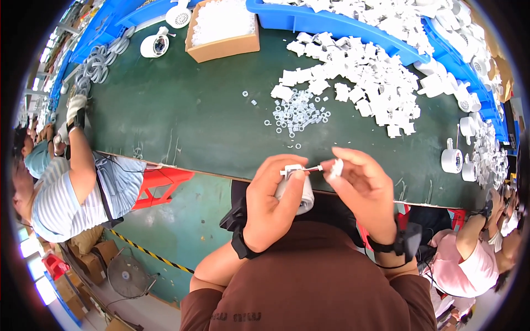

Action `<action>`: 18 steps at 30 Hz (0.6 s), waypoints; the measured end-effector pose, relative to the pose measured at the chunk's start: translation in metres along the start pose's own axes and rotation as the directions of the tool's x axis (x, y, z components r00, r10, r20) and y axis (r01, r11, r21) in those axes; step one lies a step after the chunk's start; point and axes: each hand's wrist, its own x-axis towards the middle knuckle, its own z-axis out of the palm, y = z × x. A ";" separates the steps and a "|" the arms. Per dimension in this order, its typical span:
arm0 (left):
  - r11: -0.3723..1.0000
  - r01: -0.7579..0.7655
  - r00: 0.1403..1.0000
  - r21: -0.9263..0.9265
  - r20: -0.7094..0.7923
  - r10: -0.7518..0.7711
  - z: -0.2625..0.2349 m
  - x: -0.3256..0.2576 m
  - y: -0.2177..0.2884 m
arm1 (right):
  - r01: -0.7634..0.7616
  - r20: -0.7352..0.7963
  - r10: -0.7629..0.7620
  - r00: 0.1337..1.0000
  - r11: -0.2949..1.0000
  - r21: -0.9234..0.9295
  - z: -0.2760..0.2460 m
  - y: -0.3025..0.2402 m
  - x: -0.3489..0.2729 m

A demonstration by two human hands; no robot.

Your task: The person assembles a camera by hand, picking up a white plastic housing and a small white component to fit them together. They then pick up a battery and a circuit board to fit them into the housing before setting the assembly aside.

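Just over the table's near edge, my left hand (269, 201) is closed round a white cylindrical housing (306, 199). A short lead (312, 168) with a small white connector at its tip sticks out from the top of the housing toward the right. Between the thumb and fingers of my right hand (367, 187) is a small white plastic piece (335, 167), close to the connector. Whether the two touch cannot be made out. My left fingers hide part of the housing.
On the green table (193, 105) lie small clear rings (298, 113) and a heap of white plastic pieces (375, 83). A cardboard box (223, 48) and blue bins (331, 23) stand behind. White housings (451, 160) sit right. Co-workers (72, 187) flank me on both sides.
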 end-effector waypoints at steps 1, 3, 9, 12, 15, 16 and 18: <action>1.000 0.004 1.000 0.002 -0.005 -0.004 0.000 0.001 -0.001 | -0.004 0.005 0.004 1.000 1.000 0.002 0.000 -0.006 -0.003; 0.963 -0.122 0.989 0.239 -0.054 0.139 -0.002 0.001 -0.002 | 0.043 0.157 -0.042 0.987 0.999 -0.005 0.003 -0.012 -0.009; 0.891 -0.257 0.962 0.374 0.015 0.271 0.000 0.004 0.001 | 0.136 0.119 -0.118 0.986 0.977 -0.164 0.023 0.005 0.004; 0.880 -0.271 0.960 0.389 0.038 0.278 -0.001 0.004 0.001 | 0.102 0.092 -0.094 0.991 0.991 -0.092 0.025 0.008 0.004; 0.852 -0.314 0.947 0.419 0.067 0.315 0.000 0.005 0.000 | 0.135 0.082 -0.128 0.988 0.987 -0.089 0.025 0.006 0.004; 0.839 -0.332 0.940 0.431 0.073 0.335 0.001 0.005 -0.001 | 0.128 0.069 -0.122 0.990 0.988 -0.082 0.025 0.005 0.004; 0.830 -0.354 0.931 0.431 0.080 0.356 0.001 0.006 -0.001 | 0.121 0.058 -0.117 0.991 0.990 -0.076 0.026 0.005 0.003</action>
